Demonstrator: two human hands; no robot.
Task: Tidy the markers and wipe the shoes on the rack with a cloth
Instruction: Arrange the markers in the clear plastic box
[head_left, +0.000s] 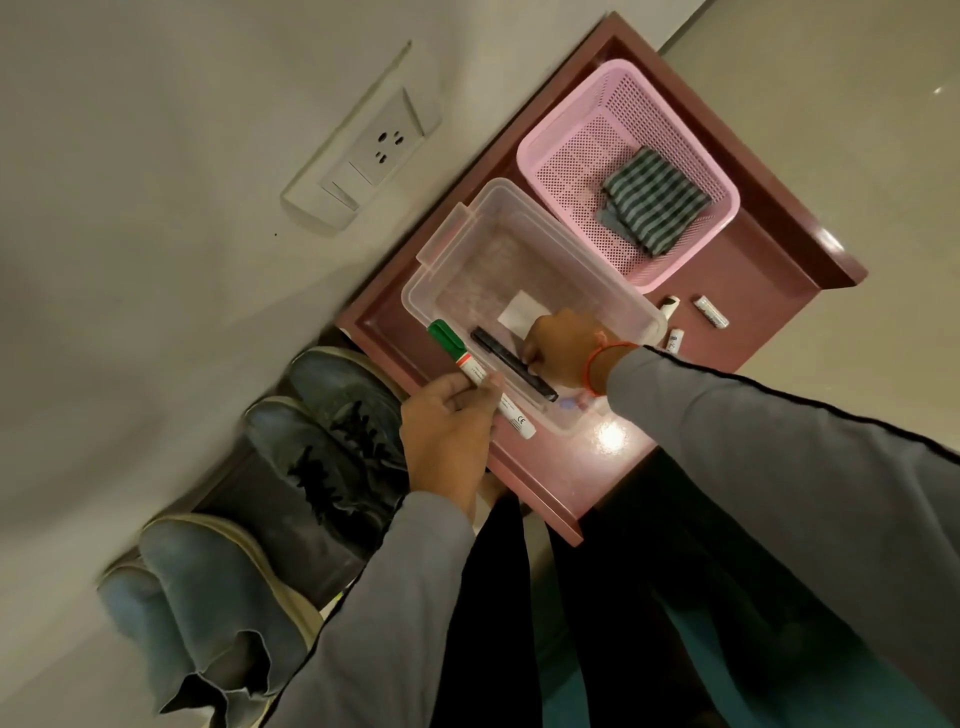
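My left hand (449, 426) pinches a white marker with a green cap (475, 370) at the near edge of a clear plastic box (467, 244). My right hand (563, 345) reaches into that box and holds a black marker (511, 361) low inside it. Three white markers (710, 310) lie loose on the maroon table (566, 478) just beyond the box. A striped grey cloth (652, 200) lies folded in the pink basket (563, 111). Dark laced shoes (332, 426) and grey-blue shoes (208, 597) sit on the rack at the left.
A wall socket and switch plate (363, 156) is on the wall at the left. The table's raised rim (800, 223) runs behind the basket. My dark trouser legs fill the lower middle.
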